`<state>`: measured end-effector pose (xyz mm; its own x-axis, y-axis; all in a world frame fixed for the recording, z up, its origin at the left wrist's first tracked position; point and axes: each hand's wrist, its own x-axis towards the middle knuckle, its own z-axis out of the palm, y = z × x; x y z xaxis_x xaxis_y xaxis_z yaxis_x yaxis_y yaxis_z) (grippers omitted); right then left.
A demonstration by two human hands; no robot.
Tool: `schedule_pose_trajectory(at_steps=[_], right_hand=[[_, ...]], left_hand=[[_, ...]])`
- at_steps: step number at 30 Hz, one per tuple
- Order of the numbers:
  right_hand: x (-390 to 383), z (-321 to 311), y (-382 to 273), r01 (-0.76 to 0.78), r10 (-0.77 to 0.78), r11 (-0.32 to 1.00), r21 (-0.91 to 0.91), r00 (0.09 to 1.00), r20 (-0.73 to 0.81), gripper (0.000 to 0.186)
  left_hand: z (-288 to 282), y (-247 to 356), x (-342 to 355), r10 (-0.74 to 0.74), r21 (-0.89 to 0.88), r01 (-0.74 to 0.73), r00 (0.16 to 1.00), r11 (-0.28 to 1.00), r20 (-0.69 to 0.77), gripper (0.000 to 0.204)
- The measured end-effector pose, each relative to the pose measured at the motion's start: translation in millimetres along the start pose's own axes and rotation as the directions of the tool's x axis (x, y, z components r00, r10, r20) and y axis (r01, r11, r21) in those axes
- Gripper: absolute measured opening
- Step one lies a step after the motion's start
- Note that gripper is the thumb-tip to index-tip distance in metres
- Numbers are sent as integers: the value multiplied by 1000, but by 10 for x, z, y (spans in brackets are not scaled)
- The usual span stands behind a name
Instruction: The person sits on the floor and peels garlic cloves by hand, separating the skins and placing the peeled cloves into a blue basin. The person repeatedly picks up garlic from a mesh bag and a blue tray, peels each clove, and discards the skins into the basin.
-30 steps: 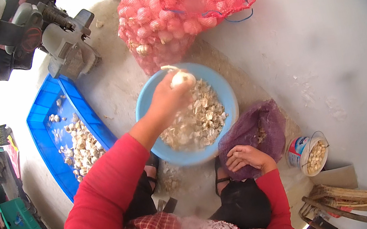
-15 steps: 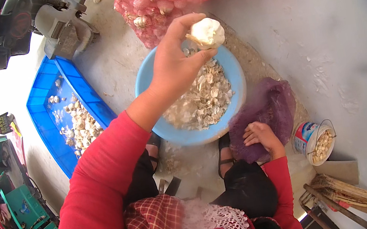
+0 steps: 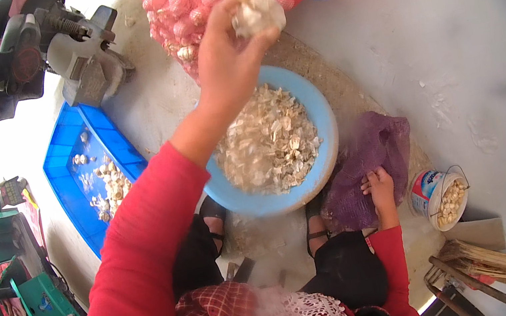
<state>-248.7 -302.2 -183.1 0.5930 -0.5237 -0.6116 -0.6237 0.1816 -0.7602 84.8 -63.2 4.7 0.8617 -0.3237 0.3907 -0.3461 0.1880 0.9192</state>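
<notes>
Garlic [image 3: 260,14] in the head view sits pinched in your left hand [image 3: 226,61], raised before the red net sack [image 3: 175,6]. Your right hand [image 3: 381,191] curls at the purple bag [image 3: 366,145]; whether it grips, I cannot tell.

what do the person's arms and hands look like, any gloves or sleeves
The left sleeve and right sleeve are plain red, ending short of the hands. The left hand and right hand wear no gloves.
</notes>
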Motion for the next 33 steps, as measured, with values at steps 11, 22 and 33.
schedule_pose_trajectory(at_steps=[11,22,33], right_hand=[[-21,83,-2,-48,38,997,63,988,150,14],[45,32,13,-54,46,997,48,987,155,15],[-129,-37,-206,245,-419,754,-609,894,-160,37]], left_hand=[[136,-826,1897,185,674,-310,810,-670,556,20],[91,-1364,2499,268,839,-543,814,34,516,34],[-96,-969,2581,123,720,-428,891,546,437,28]])
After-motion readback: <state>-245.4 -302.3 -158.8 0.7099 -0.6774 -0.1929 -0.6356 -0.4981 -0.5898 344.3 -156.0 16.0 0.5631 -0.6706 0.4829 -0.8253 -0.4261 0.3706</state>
